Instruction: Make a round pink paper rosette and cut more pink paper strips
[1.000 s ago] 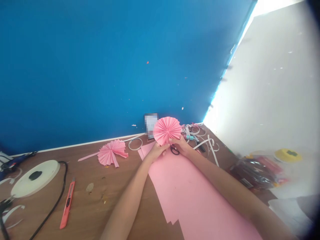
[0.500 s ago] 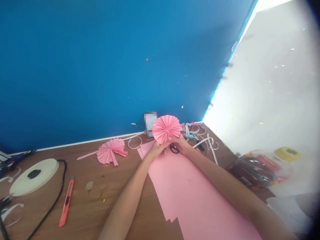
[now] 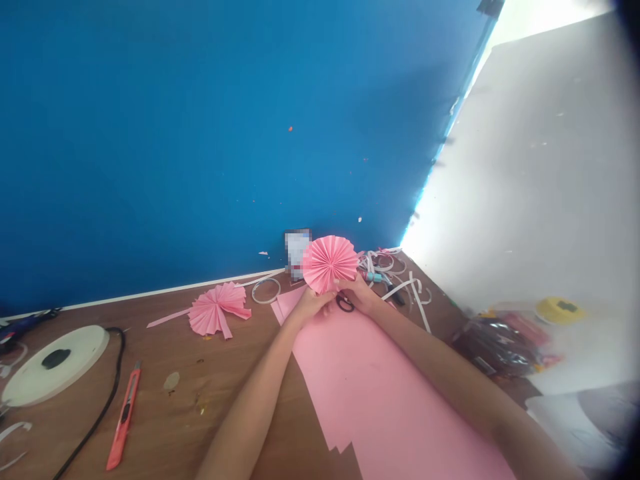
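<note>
A round pink pleated paper fan (image 3: 329,263) stands upright near the blue wall, held at its lower edge by both hands. My left hand (image 3: 310,305) pinches it from the lower left, and my right hand (image 3: 357,294) pinches it from the lower right. Both arms reach across stacked pink paper sheets (image 3: 380,393) lying on the brown table (image 3: 200,400). Black scissor handles (image 3: 345,304) show just under my right hand. A second, half-spread pink pleated fan (image 3: 216,310) lies on the table to the left.
A red utility knife (image 3: 123,417) lies at the front left beside a black cable (image 3: 100,407) and a white round tape roll (image 3: 53,363). White paper strips and rings (image 3: 400,280) clutter the back corner. A clear bag of supplies (image 3: 505,343) and a yellow lid (image 3: 560,310) sit at the right.
The hands keep hold of the round fan with almost no movement. The view has shifted slightly, so everything sits a little further left in the picture.
</note>
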The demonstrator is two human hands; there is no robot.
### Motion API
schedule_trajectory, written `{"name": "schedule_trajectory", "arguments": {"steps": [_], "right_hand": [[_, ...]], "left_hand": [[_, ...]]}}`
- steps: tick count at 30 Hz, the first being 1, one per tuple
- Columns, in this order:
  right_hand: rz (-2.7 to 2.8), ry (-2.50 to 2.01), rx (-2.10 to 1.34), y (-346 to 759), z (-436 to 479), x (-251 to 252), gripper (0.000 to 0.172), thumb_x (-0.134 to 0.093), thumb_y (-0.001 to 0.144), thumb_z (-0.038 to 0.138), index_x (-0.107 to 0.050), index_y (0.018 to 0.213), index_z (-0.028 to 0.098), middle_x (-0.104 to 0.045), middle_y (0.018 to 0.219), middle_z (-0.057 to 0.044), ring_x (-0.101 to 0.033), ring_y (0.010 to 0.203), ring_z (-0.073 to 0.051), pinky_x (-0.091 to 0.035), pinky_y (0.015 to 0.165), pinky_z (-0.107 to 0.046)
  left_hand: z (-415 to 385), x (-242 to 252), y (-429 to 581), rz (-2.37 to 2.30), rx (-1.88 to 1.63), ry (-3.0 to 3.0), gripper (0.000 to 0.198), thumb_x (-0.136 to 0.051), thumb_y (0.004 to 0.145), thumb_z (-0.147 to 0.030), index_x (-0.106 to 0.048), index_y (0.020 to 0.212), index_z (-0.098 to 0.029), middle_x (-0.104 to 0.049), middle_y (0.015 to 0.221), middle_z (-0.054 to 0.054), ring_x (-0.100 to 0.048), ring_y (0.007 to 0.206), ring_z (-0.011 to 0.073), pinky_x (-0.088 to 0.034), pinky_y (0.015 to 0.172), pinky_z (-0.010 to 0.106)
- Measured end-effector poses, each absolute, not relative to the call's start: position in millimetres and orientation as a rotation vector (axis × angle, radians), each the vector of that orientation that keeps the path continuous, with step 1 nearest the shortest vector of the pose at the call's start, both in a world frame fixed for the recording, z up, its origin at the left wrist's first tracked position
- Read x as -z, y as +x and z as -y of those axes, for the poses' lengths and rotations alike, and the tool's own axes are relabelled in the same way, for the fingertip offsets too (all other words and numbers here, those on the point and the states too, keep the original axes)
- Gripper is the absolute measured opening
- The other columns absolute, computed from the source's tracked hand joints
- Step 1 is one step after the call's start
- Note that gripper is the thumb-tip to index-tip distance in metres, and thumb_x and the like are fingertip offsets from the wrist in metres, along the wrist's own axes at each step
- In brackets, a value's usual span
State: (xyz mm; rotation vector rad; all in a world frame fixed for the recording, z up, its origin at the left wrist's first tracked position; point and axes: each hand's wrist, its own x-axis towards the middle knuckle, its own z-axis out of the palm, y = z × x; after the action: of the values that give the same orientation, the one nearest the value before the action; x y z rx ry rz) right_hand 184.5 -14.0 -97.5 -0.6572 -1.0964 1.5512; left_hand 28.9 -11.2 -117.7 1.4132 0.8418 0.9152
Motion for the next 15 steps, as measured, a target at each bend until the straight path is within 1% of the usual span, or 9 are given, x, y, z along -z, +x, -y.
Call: {"name": "schedule_trajectory", "arguments": {"steps": [3,6,9,12,15], "right_hand": [[1.060,-0.649,-1.561,184.3,12.6,98.9,0.041,-0.076,0.066,0.028,-0.061,0.104,0.023,-0.071,0.088,-0.004,-0.066,0.085,-0.023,-0.050,0.072,-0.035],[1.027,-0.656,-1.562,184.4,11.5,100.7,0.046,-0.076,0.065,0.026,-0.060,0.109,0.025,-0.071,0.092,-0.003,-0.066,0.089,-0.023,-0.050,0.075,-0.035],[1.009,-0.665,-1.545,184.3,11.2,102.4,0.050,-0.076,0.065,0.025,-0.060,0.112,0.026,-0.071,0.096,-0.003,-0.066,0.090,-0.023,-0.050,0.076,-0.035],[1.001,-0.674,-1.530,184.4,11.1,103.7,0.052,-0.076,0.066,0.025,-0.059,0.115,0.026,-0.070,0.099,-0.004,-0.066,0.089,-0.023,-0.050,0.073,-0.034],[1.000,-0.688,-1.527,185.2,10.6,105.2,0.053,-0.076,0.067,0.026,-0.058,0.117,0.027,-0.071,0.099,-0.003,-0.066,0.085,-0.021,-0.050,0.070,-0.032]], "left_hand": [[11.5,119.0,29.4,-0.879,-0.914,1.419,0.032,-0.069,0.072,-0.041,-0.057,0.079,-0.012,-0.051,0.054,-0.003,-0.045,0.046,0.0069,-0.033,0.045,0.020],[13.3,116.8,29.5,-0.908,-0.922,1.372,0.031,-0.070,0.071,-0.038,-0.059,0.085,-0.013,-0.052,0.058,-0.003,-0.041,0.048,0.0055,-0.032,0.047,0.019],[15.1,112.7,30.5,-0.907,-0.959,1.322,0.027,-0.070,0.071,-0.030,-0.061,0.090,-0.013,-0.056,0.062,-0.001,-0.048,0.056,0.0081,-0.038,0.054,0.020],[16.3,108.8,31.7,-0.897,-0.984,1.299,0.027,-0.069,0.070,-0.024,-0.062,0.094,-0.014,-0.060,0.067,0.001,-0.054,0.067,0.0119,-0.043,0.062,0.023],[16.9,107.0,31.9,-0.893,-0.971,1.295,0.024,-0.067,0.071,-0.021,-0.062,0.094,-0.014,-0.058,0.064,0.000,-0.053,0.064,0.0109,-0.041,0.059,0.022]]}}
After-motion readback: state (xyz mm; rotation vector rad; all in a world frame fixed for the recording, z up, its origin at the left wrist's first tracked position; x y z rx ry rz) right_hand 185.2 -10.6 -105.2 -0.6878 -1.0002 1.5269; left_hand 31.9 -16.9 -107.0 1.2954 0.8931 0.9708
